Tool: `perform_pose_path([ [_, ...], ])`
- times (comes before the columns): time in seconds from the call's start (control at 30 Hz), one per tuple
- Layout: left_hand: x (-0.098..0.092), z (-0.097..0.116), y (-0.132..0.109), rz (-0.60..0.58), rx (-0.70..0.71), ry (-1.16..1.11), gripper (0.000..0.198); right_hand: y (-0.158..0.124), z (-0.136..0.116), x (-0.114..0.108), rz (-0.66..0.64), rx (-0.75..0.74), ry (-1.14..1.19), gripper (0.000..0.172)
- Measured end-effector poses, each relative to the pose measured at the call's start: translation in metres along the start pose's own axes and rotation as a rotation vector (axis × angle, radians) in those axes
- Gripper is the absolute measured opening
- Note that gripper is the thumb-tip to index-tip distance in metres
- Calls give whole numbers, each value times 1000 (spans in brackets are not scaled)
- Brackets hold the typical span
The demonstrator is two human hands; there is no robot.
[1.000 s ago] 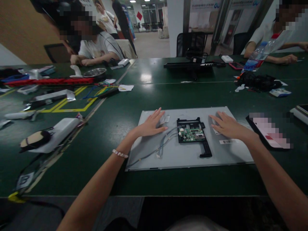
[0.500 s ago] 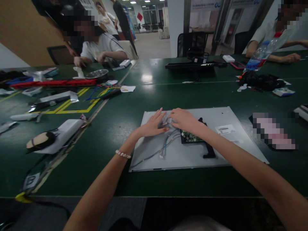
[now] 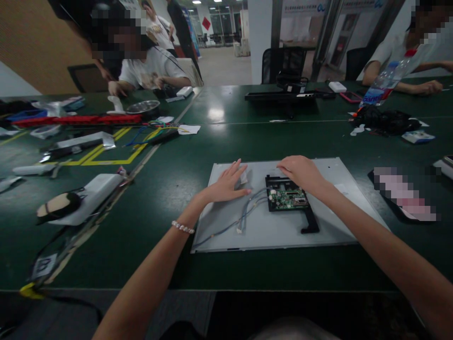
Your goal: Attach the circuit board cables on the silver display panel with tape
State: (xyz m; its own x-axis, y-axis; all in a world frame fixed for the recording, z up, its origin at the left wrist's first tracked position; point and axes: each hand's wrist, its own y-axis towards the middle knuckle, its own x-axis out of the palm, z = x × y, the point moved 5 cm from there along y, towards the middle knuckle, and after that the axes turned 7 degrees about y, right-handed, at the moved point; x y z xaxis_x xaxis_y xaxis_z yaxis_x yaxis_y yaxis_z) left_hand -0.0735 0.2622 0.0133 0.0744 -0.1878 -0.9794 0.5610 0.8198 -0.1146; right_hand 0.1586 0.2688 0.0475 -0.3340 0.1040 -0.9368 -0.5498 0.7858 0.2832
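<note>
A flat grey-white panel lies on the table before me. My left hand rests on its left part, fingers spread, beside a small clear piece of plastic or tape. A green circuit board in a black bracket sits on the panel's middle, with thin grey cables running left from it. Just above the bracket's upper right corner is my right hand, its fingers pinched together. Whatever is between those fingertips, if anything, is too small to name.
A phone-like slab lies right of the panel. To the left are a white box and a red strip. Farther back stand a black monitor-like device and a plastic bottle. People sit across the table.
My right hand has moved right, away from my left hand and the clear piece, to above the bracket, uncovering the circuit board. My left hand has stayed almost still.
</note>
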Motion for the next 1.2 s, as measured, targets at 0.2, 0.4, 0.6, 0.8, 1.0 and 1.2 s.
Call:
perform_pose_path([
  [0.2,1,0,0,-9,2,17,91,-28,20,5,2,30,49,29],
  [0.4,3,-2,1,2,13,26,91,-30,14,8,-32,-40,53,26],
  [0.6,2,-1,1,2,6,30,90,-35,18,9,-6,-22,123,24],
  [0.8,-2,-3,1,40,-20,-99,87,-38,23,6,55,20,213,26],
  [1.0,-9,-5,7,254,-76,-244,67,-38,24,-7,133,66,216,29],
  [1.2,-9,-7,10,440,-83,-303,41,-47,15,-16,141,77,215,29],
])
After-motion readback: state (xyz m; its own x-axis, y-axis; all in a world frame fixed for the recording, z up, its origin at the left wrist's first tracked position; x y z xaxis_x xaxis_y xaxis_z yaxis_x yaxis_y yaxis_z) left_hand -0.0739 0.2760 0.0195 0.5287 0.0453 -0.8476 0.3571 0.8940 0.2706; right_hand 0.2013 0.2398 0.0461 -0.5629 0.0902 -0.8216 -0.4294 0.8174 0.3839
